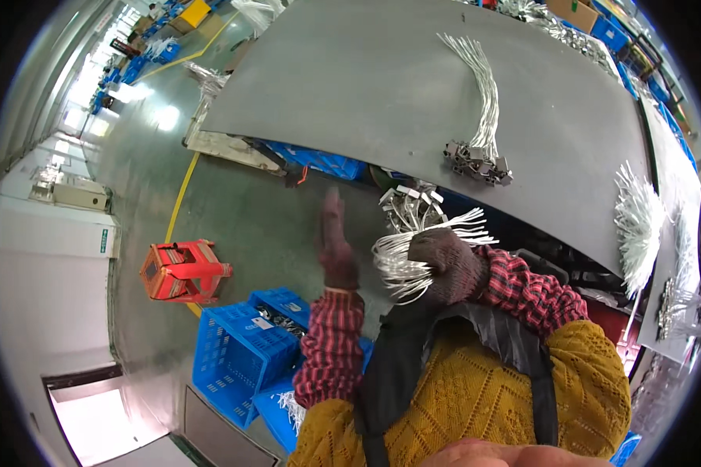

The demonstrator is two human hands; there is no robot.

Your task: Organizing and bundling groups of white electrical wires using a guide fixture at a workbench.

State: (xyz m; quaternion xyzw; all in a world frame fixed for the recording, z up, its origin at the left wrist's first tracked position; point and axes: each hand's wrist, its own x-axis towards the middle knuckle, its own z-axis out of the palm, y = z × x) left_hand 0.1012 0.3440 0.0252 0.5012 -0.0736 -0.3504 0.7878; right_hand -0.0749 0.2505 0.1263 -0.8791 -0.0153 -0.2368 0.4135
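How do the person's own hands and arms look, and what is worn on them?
Both hands wear dark maroon knitted gloves: the left hand and the right hand. Red and dark plaid sleeve covers wrap the forearms. Above them are mustard-yellow knitted sweater sleeves, and a dark apron strap crosses the right shoulder.

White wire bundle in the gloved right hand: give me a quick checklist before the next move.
1. Right hand gripping the white wire bundle with grey connectors: ok.
2. Left hand free, raised and open: ok.
3. Bare space on the grey table mat: ok.
4. Other white wire bundle lying apart from the held one: ok.
5. Held strands untangled: cannot tell.
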